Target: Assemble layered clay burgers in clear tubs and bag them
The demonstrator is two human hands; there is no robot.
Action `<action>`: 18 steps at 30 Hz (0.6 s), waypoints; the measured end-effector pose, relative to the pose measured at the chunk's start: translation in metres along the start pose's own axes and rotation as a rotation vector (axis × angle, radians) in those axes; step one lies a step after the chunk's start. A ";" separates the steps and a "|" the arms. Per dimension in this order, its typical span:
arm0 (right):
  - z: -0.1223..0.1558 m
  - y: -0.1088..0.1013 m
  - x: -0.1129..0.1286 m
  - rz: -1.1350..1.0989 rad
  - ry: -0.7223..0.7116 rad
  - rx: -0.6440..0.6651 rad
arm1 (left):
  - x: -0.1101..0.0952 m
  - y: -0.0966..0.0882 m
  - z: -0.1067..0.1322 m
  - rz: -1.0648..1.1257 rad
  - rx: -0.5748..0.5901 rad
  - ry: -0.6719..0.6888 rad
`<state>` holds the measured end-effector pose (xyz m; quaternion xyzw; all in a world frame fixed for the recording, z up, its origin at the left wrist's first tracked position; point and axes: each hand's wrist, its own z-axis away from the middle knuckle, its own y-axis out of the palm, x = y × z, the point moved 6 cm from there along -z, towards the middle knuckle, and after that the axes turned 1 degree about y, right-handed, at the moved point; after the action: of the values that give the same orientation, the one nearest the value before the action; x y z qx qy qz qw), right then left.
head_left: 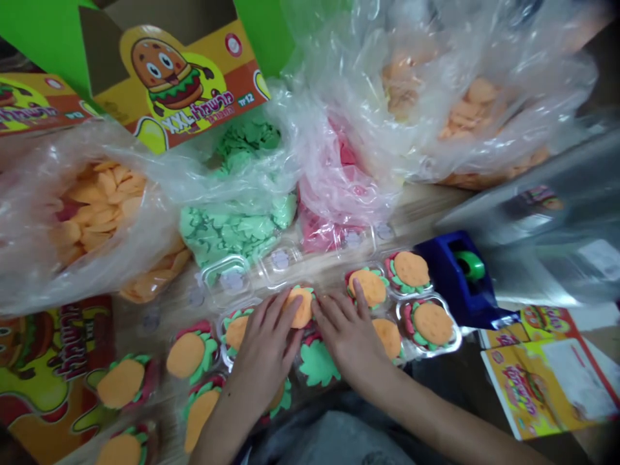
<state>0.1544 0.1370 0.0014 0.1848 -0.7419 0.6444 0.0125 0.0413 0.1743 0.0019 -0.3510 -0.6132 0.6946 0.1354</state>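
My left hand and my right hand meet over a marshmallow burger in a clear plastic tray. The left fingers curl over its orange bun top, while the right fingertips press at its right side; one right finger points up. Just below, between my wrists, a green leaf-shaped layer lies uncovered in its cup. Other burgers with orange tops, green frills and red layers sit around, such as one burger at the tray's right end and another burger to the left. My left palm partly hides some cups.
Along the back lie open plastic bags of orange pieces, green pieces and pink pieces. A blue tape dispenser stands at the right, near printed cards. Behind rises a printed burger box.
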 end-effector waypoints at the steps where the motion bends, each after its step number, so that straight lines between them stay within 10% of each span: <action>1: 0.001 -0.003 -0.002 -0.007 0.000 -0.001 | -0.001 -0.002 -0.001 -0.005 -0.013 0.005; 10: 0.031 -0.060 -0.096 0.151 0.335 -0.214 | -0.043 -0.010 -0.042 0.056 -0.125 0.045; 18: 0.042 -0.039 -0.088 0.210 0.253 -0.163 | -0.075 0.023 -0.076 0.028 -0.030 0.141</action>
<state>0.2573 0.1158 0.0092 0.0221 -0.7994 0.5981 0.0533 0.1499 0.1805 0.0037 -0.4098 -0.6075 0.6606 0.1633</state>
